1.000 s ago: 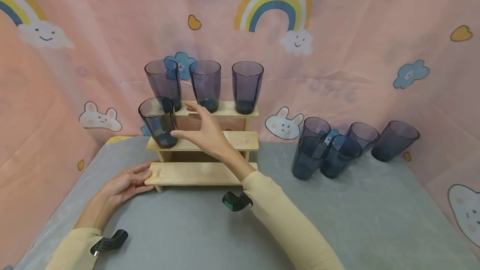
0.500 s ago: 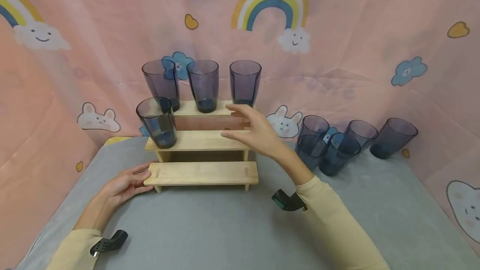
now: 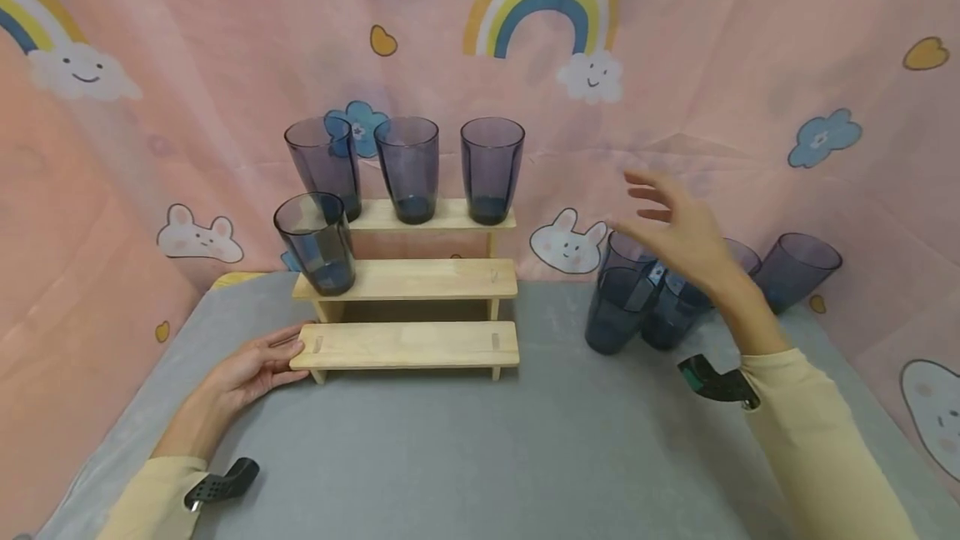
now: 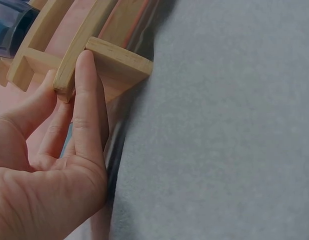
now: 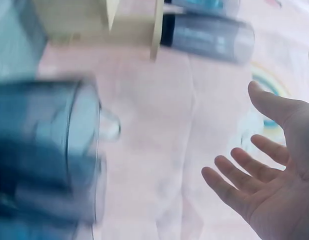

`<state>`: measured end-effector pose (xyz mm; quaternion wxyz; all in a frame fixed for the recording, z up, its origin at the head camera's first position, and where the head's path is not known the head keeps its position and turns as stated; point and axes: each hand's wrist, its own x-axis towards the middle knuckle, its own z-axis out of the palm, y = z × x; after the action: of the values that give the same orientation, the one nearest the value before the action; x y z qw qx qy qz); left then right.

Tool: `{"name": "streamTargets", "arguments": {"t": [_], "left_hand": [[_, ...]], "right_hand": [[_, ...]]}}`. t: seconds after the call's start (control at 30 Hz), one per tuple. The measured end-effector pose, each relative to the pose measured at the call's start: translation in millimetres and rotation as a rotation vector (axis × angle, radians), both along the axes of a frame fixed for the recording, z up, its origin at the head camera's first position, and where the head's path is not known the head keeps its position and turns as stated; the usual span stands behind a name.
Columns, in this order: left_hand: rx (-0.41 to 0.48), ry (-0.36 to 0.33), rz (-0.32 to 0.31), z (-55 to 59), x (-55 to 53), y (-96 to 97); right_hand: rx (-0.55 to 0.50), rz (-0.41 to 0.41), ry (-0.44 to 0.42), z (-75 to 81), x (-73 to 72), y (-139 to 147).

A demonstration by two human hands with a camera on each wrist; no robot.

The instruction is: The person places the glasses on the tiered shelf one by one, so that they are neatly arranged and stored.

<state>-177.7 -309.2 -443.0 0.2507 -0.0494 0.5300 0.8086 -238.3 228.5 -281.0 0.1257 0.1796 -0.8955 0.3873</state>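
Observation:
A three-step wooden stand is set on the grey cloth. My left hand pinches the left end of its lowest step, thumb on top and fingers at the underside, as the left wrist view shows at the board end. On the top step are three tinted drinking glasses, among them the rightmost glass. One more glass stands at the left of the middle step. My right hand, fingers spread and holding nothing, hovers over a group of several similar glasses, including the front left glass, and partly hides them.
At the group's far right, a tilted-looking glass stands slightly apart. Behind everything hangs a pink printed curtain. Grey cloth covers the table in front of the stand.
My right hand has moved away from the glass on the middle step, rightward past the stand to above the glasses at the right. The left hand has stayed at the stand's lowest step.

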Motion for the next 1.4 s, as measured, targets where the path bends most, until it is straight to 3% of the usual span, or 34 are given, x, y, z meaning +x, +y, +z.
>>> {"name": "streamTargets", "arguments": {"t": [0.13,0.27,0.4,0.53,0.63,0.73,0.9,1.07,1.23,1.4], "left_hand": [[-0.005,-0.004,0.008,-1.0,-0.4,-0.7],[-0.013,0.001,0.003,-2.4,-1.3,-1.1],[-0.012,0.002,0.003,-2.4,-0.7,-0.5],[0.004,0.006,-0.009,-2.7,0.6,-1.5],[0.013,0.012,-0.014,-4.4,0.7,-2.9],[0.02,0.029,-0.03,-7.3,-1.2,-5.0],[-0.008,0.033,-0.027,-8.8,-3.6,-5.0],[-0.043,0.014,-0.001,-5.9,-2.1,-2.4],[-0.04,0.001,0.003,-3.1,-2.1,-1.1],[-0.032,-0.001,-0.002,-1.1,-1.4,-1.2]], "right_hand": [[0.027,-0.105,0.013,2.1,-2.0,37],[0.02,-0.245,-0.024,-6.1,-6.3,77],[-0.001,-0.435,-0.077,-25.9,-12.7,120],[-0.065,-0.641,-0.016,-50.8,-15.3,156],[-0.139,-0.741,0.002,-67.7,-13.2,174],[-0.206,-0.795,-0.095,-80.5,-9.5,186],[-0.294,-0.844,-0.232,-97.0,-9.8,202],[-0.398,-0.831,-0.334,-116.4,-10.6,215],[-0.345,-0.768,-0.342,-132.1,-9.9,225],[-0.333,-0.734,-0.333,-134.9,-10.9,225]]}}
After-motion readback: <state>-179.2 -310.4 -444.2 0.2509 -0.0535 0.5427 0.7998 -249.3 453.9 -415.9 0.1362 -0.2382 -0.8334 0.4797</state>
